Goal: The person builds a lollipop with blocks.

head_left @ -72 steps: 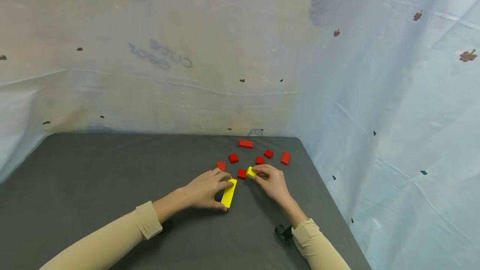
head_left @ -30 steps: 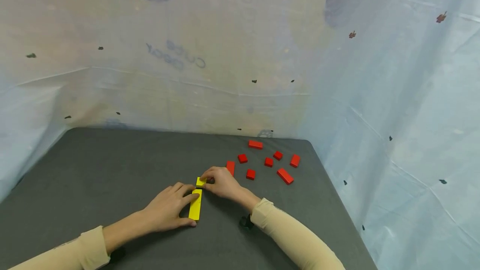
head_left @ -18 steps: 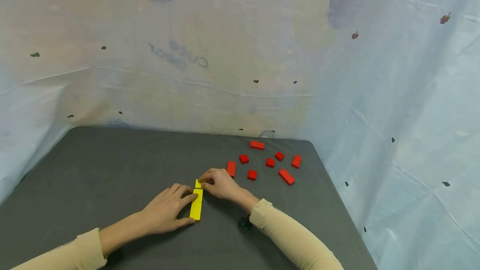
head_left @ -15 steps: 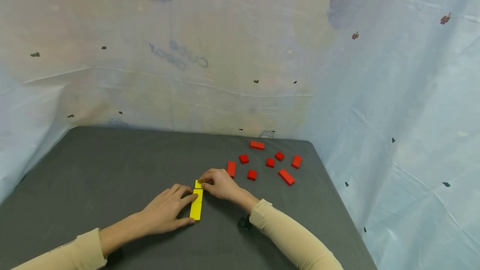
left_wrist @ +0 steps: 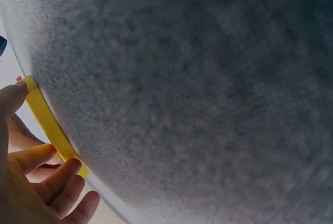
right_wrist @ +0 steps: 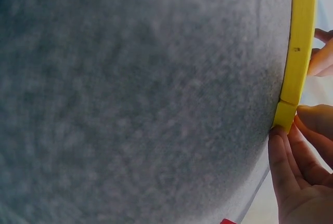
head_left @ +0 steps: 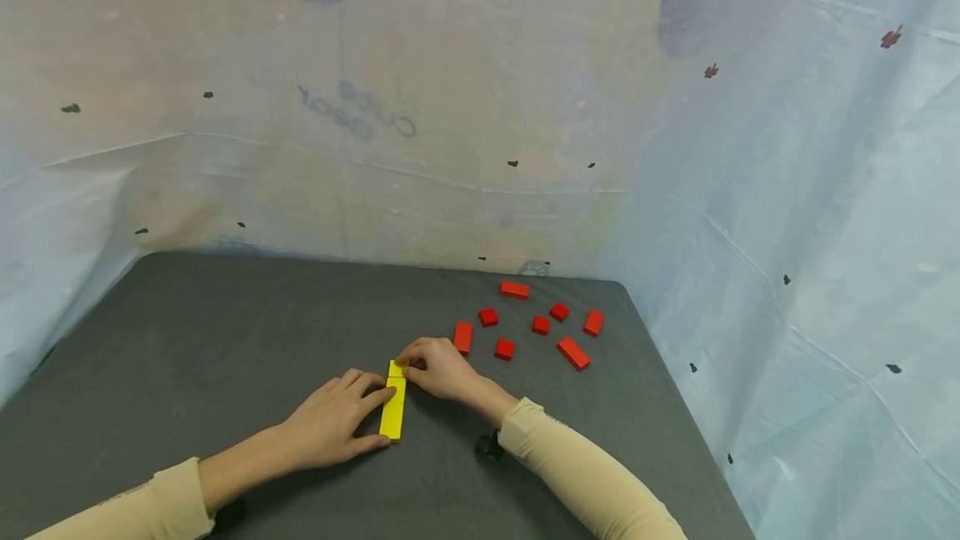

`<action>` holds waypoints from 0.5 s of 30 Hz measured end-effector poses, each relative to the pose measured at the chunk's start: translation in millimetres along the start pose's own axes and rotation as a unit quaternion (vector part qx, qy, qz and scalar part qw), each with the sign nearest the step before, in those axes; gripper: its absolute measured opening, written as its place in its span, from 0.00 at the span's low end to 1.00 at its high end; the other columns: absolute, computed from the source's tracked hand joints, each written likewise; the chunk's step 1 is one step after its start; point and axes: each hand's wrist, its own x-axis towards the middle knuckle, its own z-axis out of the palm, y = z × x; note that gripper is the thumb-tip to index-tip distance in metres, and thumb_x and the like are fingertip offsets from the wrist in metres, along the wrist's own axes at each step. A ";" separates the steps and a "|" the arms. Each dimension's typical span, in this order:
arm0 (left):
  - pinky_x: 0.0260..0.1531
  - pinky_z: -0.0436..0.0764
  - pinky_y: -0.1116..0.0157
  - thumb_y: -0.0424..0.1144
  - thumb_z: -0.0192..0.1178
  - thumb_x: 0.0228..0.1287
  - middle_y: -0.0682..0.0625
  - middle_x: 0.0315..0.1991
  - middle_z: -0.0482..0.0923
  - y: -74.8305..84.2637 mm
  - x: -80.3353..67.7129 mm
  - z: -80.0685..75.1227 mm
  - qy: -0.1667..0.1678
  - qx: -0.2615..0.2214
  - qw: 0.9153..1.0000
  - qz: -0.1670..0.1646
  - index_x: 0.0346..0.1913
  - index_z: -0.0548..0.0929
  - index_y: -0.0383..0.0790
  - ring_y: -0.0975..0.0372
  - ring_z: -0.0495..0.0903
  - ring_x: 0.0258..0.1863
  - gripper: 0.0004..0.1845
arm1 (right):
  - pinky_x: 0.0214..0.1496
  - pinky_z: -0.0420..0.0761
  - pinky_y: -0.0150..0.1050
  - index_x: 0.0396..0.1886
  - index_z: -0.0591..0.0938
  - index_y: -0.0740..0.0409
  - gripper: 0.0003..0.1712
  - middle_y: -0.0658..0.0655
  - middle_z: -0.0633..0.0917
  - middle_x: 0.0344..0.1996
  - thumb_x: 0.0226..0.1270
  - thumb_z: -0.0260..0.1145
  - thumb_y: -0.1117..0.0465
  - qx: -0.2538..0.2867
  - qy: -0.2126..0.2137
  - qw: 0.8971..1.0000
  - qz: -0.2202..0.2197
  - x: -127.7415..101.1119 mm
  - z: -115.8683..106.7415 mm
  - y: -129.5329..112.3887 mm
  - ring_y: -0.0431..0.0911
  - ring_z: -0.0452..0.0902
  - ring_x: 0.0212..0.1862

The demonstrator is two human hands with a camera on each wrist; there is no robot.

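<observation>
A long yellow block (head_left: 392, 417) lies flat on the dark grey table, in front of me. My left hand (head_left: 326, 427) holds it from the left, its thumb at the near end and fingers towards the far end. A small yellow block (right_wrist: 284, 116) sits end to end with the long one, in line with it; only a thin seam shows between them in the right wrist view. My right hand (head_left: 442, 369) pinches this small block between thumb and fingers and partly hides it in the head view. In the left wrist view the long block runs diagonally beside the fingers.
Several red blocks lie scattered at the back right: a long one (head_left: 514, 290) farthest off, another long one (head_left: 462, 338) just behind my right hand, and a square one (head_left: 505, 349). The table (head_left: 262, 332) meets hanging printed sheets (head_left: 420, 215) at the back and right.
Both yellow blocks have moved left, away from the red ones. My right hand has brought the small block to the long block's far end, and the gap between them has closed.
</observation>
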 end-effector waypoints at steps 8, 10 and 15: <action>0.47 0.74 0.57 0.68 0.57 0.55 0.51 0.57 0.71 0.0 0.4 2.7 0.001 0.004 1.000 -0.002 0.62 0.76 0.47 0.59 0.68 0.53 0.37 | 0.33 0.74 0.21 0.48 0.85 0.52 0.13 0.50 0.84 0.45 0.65 0.64 0.62 0.001 -0.006 1.000 0.009 -0.7 0.7 -1.6 0.32 0.74 0.34; 0.47 0.74 0.57 0.68 0.57 0.55 0.51 0.57 0.71 0.0 0.4 2.7 0.001 0.003 1.000 -0.002 0.62 0.76 0.47 0.59 0.68 0.53 0.37 | 0.32 0.74 0.21 0.48 0.85 0.52 0.13 0.50 0.84 0.46 0.65 0.64 0.62 0.001 -0.006 1.000 0.010 -0.9 0.7 -1.8 0.32 0.74 0.34; 0.46 0.74 0.56 0.69 0.57 0.55 0.50 0.57 0.72 -0.8 0.4 0.5 0.007 -0.003 1.000 0.004 0.62 0.77 0.47 0.59 0.68 0.53 0.38 | 0.32 0.74 0.21 0.49 0.85 0.52 0.13 0.50 0.83 0.46 0.66 0.64 0.61 0.003 -0.004 1.000 0.012 -1.6 0.5 -2.6 0.32 0.74 0.33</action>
